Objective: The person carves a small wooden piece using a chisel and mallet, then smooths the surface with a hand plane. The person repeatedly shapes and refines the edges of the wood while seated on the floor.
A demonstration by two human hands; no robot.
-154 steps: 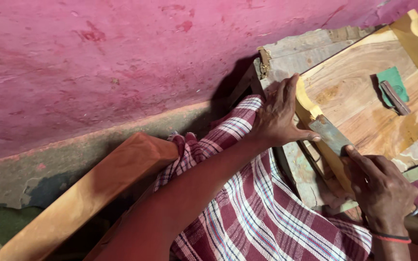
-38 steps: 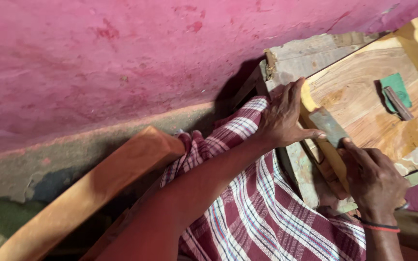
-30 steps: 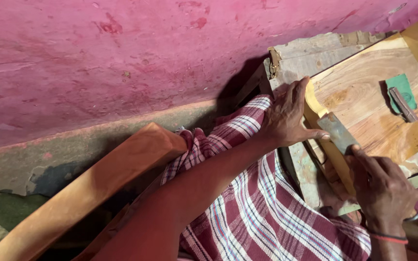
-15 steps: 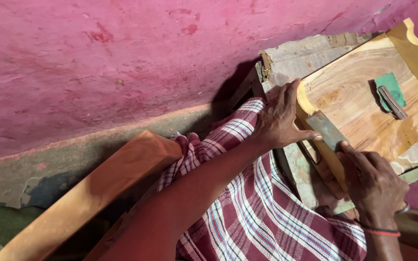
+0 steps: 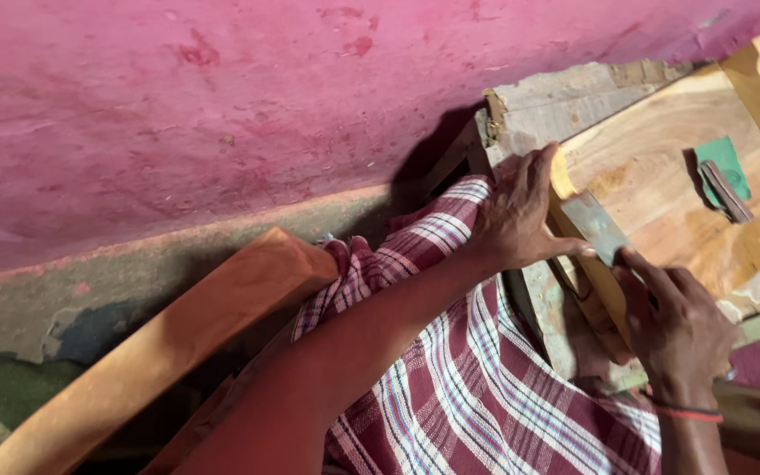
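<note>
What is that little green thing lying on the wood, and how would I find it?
Start at the big pale wooden panel with the raised yellowish rim, on the right by the pink wall. Look toward its far right side, away from both hands. There lies a small flat green piece with a short dark bar resting partly on it; it is the only green thing on the wood.
</note>
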